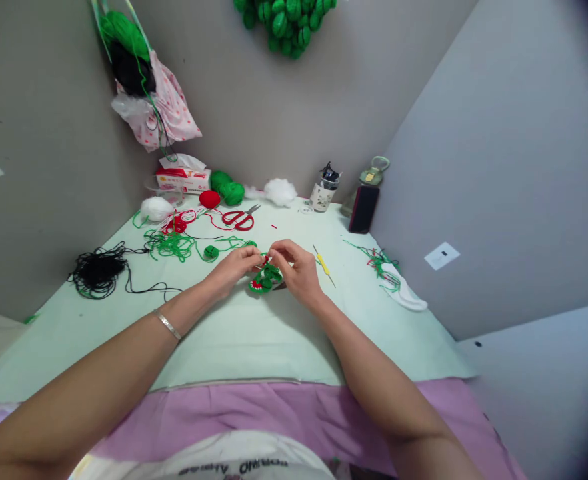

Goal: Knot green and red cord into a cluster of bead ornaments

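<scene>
My left hand is closed in a pinch on a small crocheted piece of green, red and white yarn. From the other side my right hand pinches the same piece at its small red part, fingertips close to those of the left. The rest of the piece hangs below my fingers, just over the table. Behind it a dark pointed tip shows, mostly hidden. A yellow-handled crochet hook lies right of my right hand. Left of my left hand is a small green crocheted ball.
Red-handled scissors lie beyond my hands. Black yarn, loose green yarn and a red ball are at left. A tissue box, pen cup, phone and bottle stand along the back; yarn scraps lie right.
</scene>
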Tool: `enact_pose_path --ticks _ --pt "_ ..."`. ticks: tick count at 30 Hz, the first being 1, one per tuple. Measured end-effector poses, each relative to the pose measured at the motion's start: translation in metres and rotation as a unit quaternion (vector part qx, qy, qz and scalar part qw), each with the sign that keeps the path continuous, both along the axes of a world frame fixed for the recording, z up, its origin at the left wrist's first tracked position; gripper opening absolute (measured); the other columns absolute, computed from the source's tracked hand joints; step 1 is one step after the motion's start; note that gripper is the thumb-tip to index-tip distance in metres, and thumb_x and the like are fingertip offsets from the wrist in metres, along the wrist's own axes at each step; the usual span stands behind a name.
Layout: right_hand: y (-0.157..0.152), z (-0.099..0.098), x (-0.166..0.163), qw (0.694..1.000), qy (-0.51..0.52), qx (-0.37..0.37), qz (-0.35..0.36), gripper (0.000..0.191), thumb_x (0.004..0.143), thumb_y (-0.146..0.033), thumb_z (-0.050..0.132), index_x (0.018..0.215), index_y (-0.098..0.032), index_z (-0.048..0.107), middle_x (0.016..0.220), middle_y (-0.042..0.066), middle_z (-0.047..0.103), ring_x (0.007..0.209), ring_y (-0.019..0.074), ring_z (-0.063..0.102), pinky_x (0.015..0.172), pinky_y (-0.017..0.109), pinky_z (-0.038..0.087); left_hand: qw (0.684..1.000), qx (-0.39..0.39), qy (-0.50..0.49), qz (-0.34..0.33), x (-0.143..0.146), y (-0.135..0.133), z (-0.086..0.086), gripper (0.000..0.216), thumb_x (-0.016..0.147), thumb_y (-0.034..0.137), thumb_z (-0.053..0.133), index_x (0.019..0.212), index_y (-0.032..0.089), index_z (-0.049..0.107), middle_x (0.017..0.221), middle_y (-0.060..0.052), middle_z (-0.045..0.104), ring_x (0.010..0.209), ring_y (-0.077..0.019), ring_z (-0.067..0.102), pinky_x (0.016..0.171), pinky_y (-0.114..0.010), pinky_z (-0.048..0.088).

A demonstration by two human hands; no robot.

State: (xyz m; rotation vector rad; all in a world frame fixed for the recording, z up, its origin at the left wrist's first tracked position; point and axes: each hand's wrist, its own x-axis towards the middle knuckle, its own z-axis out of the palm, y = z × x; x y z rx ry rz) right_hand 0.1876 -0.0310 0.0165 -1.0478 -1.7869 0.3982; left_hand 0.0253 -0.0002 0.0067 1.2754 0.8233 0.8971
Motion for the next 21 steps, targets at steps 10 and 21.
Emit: enact_pose_path --ticks 10,21 --pt "0.007 -0.004 -0.001 0.999 0.022 -0.02 0.012 0.011 0.091 -0.025 0.055 0.088 -0.019 0.063 0.084 0.003 0.066 0.073 0.0138 0.062 0.071 0.026 0.051 0.997 -0.065 -0.021 -0.024 -0.002 0.001 -0.001 0.03 0.072 0.038 0.073 0.07 0.019 0.05 0.062 0.004 0.046 0.057 -0.0108 0.046 0.054 -0.023 0.036" --pt "-0.004 -0.007 -0.006 0.975 -0.206 0.072 -0.03 0.024 0.095 -0.014 0.043 0.091 -0.019 0.066 0.096 0.008 0.069 0.084 0.0151 0.062 0.068 0.024 0.044 0.996 -0.081 -0.026 0.014 0.0 0.005 -0.011 0.031 0.067 0.031 0.076 0.068 0.017 0.048 0.061 0.005 0.047 0.054 -0.0077 0.046 0.051 -0.02 0.035"
